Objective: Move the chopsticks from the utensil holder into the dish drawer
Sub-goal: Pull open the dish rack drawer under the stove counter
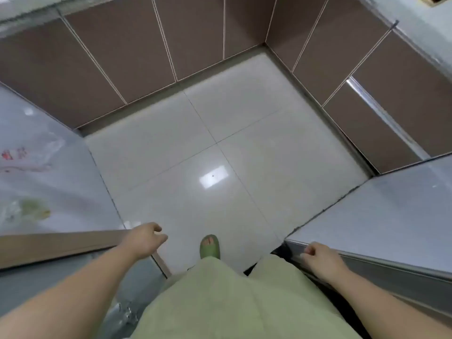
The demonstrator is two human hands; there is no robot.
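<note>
No chopsticks, utensil holder or dish drawer show in the head view. I look straight down at a pale tiled floor (220, 148) in a small kitchen. My left hand (144, 237) hangs at the lower left with loosely curled fingers and holds nothing. My right hand (320, 258) is at the lower right beside the edge of a grey counter (391, 216), fingers curled in, with nothing visible in it.
Brown cabinet fronts (122, 50) line the far side and the right (396, 94). A grey counter at the left (49, 167) carries plastic bags. A wooden ledge (61, 243) crosses the lower left. My foot in a green slipper (209, 245) stands on the floor.
</note>
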